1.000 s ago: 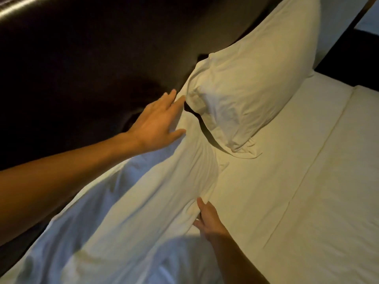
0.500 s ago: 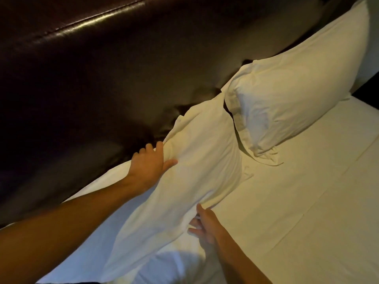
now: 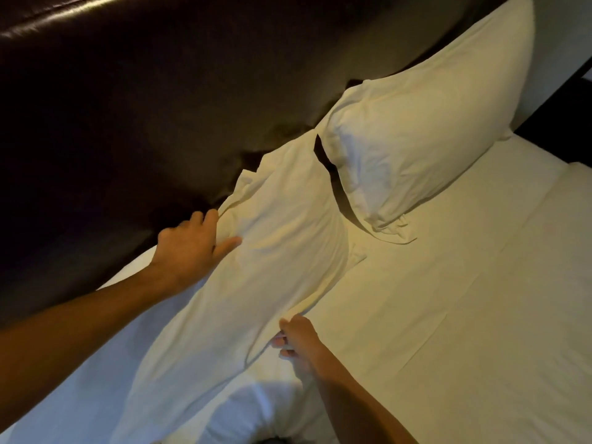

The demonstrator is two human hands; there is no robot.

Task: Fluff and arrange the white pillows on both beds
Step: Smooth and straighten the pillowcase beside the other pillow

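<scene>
A long white pillow (image 3: 256,270) lies along the dark headboard, running from the lower left up to the middle. My left hand (image 3: 189,248) grips its far edge beside the headboard, fingers curled behind the fabric and thumb on top. My right hand (image 3: 296,339) pinches the near edge where the fabric bunches into folds. A second, plumper white pillow (image 3: 426,133) leans against the headboard at the upper right, close to the first pillow's end with a dark gap between them.
The dark brown leather headboard (image 3: 144,100) fills the upper left. A white bed sheet (image 3: 448,315) with a long crease covers the right half. A dark strip of furniture (image 3: 563,116) shows at the right edge. More white bedding (image 3: 250,408) lies at the bottom.
My left hand went from flat and open on the pillow to curled around its far edge. The pillow end has settled toward the second pillow. My right hand stayed on the near edge.
</scene>
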